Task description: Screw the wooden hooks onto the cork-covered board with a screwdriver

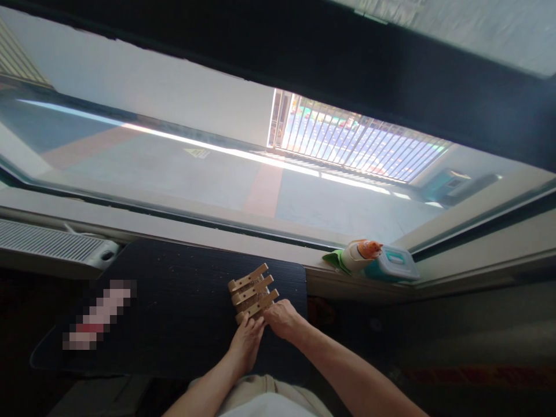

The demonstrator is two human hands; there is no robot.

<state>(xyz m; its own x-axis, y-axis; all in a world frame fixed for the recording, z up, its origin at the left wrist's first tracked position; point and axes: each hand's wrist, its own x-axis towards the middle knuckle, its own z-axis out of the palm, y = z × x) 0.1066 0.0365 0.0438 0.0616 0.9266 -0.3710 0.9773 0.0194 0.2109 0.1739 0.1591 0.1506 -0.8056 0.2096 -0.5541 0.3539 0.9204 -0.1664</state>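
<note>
A small light-wood slatted piece (253,292) lies on the dark table, with three parallel slats and dark dots along them. Brownish, rough-looking material shows between the slats; its exact kind is unclear. My left hand (247,341) grips the near edge of the piece, fingertips on the lowest slat. Close beside it, my right hand (282,318) is closed at the near right corner. Whatever its fingers may pinch is hidden.
The black tabletop (182,313) carries light specks and a pixelated patch at left. A white radiator (56,240) stands left, below a large window. On the sill at right are a white bottle with an orange top (358,255) and a lidded plastic box (395,263).
</note>
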